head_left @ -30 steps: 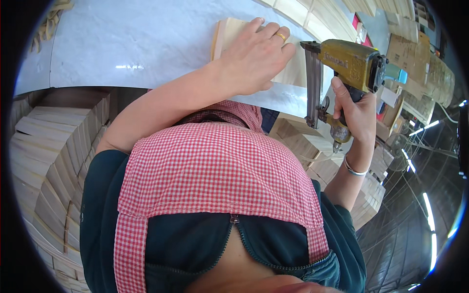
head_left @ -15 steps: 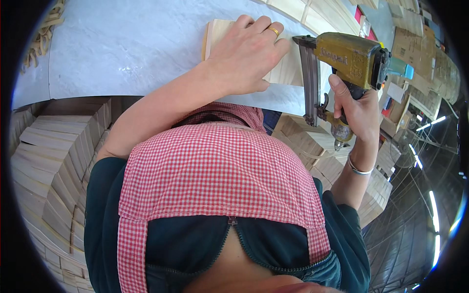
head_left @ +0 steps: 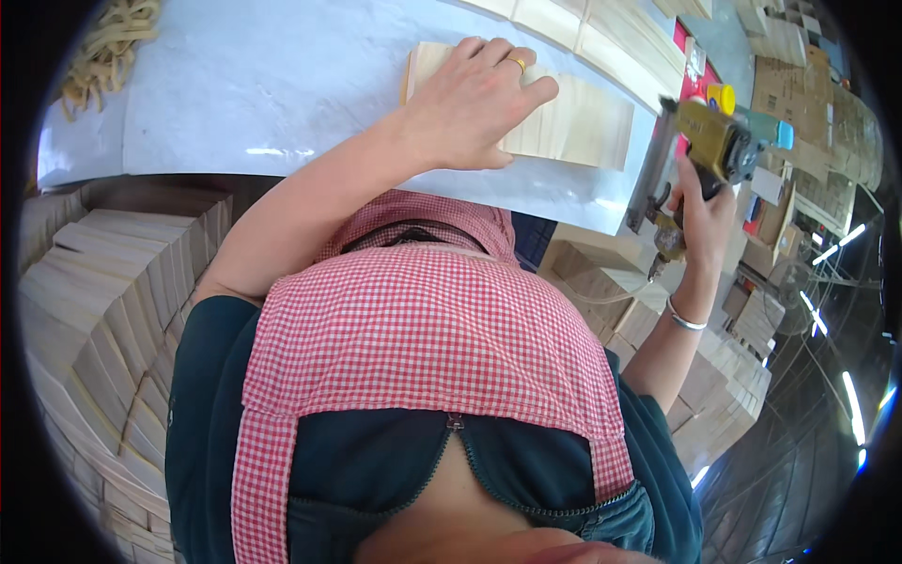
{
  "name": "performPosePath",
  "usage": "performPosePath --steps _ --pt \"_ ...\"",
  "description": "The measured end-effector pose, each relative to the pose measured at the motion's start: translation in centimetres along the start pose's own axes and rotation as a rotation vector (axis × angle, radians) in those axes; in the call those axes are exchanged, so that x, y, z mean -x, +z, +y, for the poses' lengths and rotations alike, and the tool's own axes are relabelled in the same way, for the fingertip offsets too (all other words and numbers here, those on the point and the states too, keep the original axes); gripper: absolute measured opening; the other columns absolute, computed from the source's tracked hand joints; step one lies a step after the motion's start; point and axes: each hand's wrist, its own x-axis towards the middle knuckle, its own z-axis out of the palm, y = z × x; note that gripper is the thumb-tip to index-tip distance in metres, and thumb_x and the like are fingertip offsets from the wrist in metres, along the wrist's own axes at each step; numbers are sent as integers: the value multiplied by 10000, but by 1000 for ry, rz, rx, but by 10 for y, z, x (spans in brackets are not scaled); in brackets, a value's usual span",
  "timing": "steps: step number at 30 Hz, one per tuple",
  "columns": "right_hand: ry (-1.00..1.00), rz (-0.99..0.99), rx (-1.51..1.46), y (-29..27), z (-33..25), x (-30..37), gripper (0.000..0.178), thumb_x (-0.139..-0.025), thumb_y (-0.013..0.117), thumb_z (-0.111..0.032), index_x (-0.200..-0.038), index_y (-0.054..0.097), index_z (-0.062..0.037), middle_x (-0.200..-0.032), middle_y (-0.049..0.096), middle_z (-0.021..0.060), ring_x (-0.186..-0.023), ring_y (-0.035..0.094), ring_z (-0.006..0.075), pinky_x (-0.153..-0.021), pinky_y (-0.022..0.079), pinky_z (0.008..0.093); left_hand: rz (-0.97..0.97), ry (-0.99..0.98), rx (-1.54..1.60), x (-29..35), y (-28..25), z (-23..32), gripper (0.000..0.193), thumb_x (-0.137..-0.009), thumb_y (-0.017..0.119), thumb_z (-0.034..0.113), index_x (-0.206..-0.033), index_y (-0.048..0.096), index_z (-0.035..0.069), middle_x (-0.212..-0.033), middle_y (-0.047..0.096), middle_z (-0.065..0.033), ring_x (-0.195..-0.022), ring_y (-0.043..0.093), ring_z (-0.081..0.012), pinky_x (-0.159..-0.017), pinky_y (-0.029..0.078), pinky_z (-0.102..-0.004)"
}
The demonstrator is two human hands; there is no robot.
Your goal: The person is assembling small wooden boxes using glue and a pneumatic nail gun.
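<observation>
On the table's near side lies a pale flat wooden piece (head_left: 592, 122), its length running left to right. My left hand (head_left: 479, 103) is across its left part, fingers over the far edge and thumb at the near edge, gripping it. What is under the palm is hidden. To the right, my right hand (head_left: 707, 216) is closed around the handle of a yellow and black air nail gun (head_left: 705, 136). The gun is held tilted at the table's right end, apart from the wood and slightly blurred.
The table (head_left: 263, 94) has a pale marbled top. Along its far side runs a row of wooden pieces (head_left: 620, 47). Tan bands (head_left: 108, 47) lie in a heap at far left. Stacked wood (head_left: 113, 282) stands below left, more wood (head_left: 705, 376) at right. A yellow-lidded container (head_left: 722, 98) is behind the gun.
The nail gun in my right hand has moved right, away from the wooden piece, and tilted, uncovering the wood's right end. My left hand keeps its hold on the wood.
</observation>
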Motion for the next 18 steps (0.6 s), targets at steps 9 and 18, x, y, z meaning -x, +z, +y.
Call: performPosePath --steps 9,18 --pt "-24 204 556 0 210 -26 496 -874 681 -264 -1281 567 -5 -1068 706 237 -919 677 445 -807 536 492 16 -835 1235 71 -79 -52 539 -866 748 313 -1301 640 14 -1274 667 -142 -1143 606 -219 -1016 467 -327" --pt "97 325 560 20 246 -46 540 -917 655 -338 -1336 569 -9 -1126 708 230 -996 689 435 -848 549 504 438 -981 615 131 -57 -47 536 -849 726 190 -1327 601 -17 -1179 677 -153 -1061 630 -250 -964 494 -320"
